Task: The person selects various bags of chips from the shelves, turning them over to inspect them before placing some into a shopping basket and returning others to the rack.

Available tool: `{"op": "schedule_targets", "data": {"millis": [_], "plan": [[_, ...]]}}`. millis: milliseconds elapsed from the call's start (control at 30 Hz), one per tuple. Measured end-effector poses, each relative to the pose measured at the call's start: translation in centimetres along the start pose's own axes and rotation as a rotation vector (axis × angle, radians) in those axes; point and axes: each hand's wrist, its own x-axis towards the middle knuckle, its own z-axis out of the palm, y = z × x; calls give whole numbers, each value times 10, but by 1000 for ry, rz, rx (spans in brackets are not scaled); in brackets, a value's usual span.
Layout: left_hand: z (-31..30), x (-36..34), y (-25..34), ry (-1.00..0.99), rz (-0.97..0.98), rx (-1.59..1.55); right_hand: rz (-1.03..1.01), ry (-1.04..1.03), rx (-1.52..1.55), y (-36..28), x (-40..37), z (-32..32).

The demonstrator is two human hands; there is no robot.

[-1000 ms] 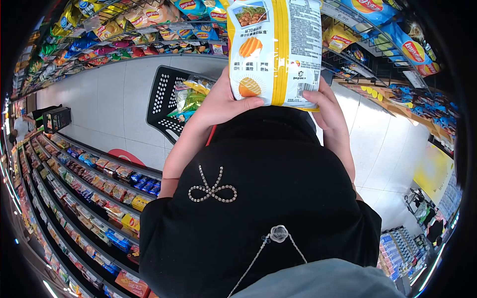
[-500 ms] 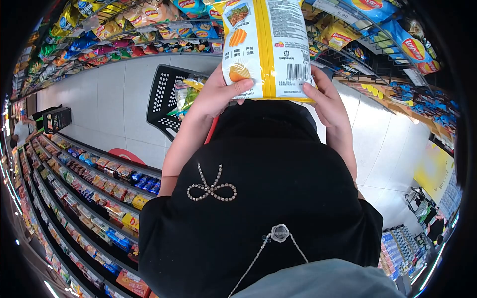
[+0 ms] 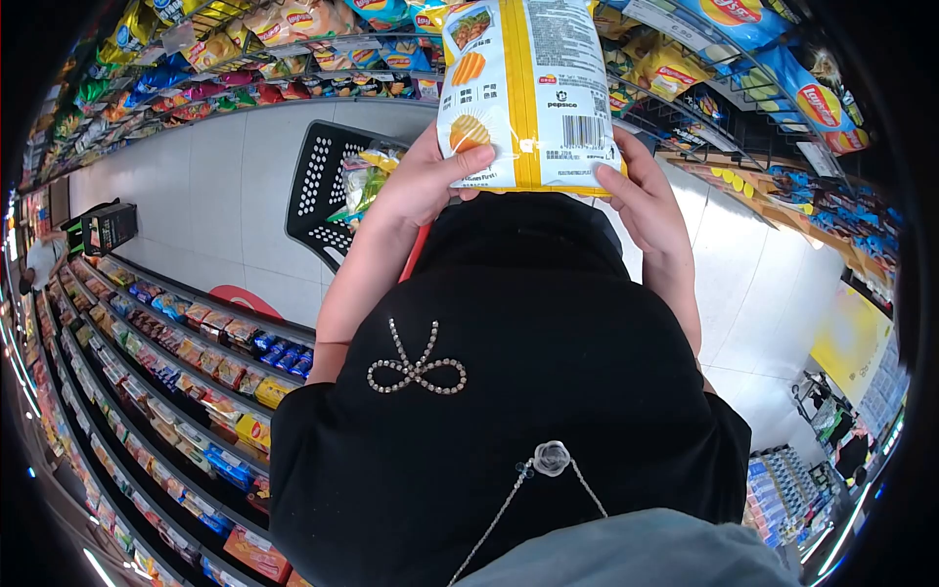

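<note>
A white and yellow bag of potato chips (image 3: 528, 108) is held up in front of me with its printed back, barcode and all, facing me. My left hand (image 3: 430, 176) grips its lower left corner, thumb on the front face. At the lower right corner, my right hand (image 3: 641, 186) pinches the bag the same way. The fingers behind the bag are partly hidden. Beyond my left forearm stands a black shopping basket (image 3: 311, 186) with perforated sides, and several packaged items (image 3: 367, 186) lie in it.
Racks of chip bags (image 3: 303, 24) run along the top, with more chips (image 3: 675, 73) at the upper right. Long shelves of boxed snacks (image 3: 215, 382) fill the left side. A person (image 3: 47, 259) stands far left near a dark bin-like box (image 3: 110, 230). Pale tiled floor (image 3: 205, 186) lies between.
The bag and both hands have stayed nearly in place, with the bag shifting up very slightly. My left thumb sits a little higher on it. The view has moved a touch.
</note>
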Motion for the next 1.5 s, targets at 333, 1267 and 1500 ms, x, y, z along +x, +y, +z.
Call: {"op": "schedule_targets", "data": {"millis": [333, 1267, 1500], "plan": [[-1, 2, 1, 1, 7, -28, -50, -42, 27, -1, 2, 1], [17, -3, -1, 193, 615, 912, -211, 59, -118, -1, 10, 14], [20, -13, 9, -78, 590, 792, -263, 39, 49, 20, 29, 5]]}}
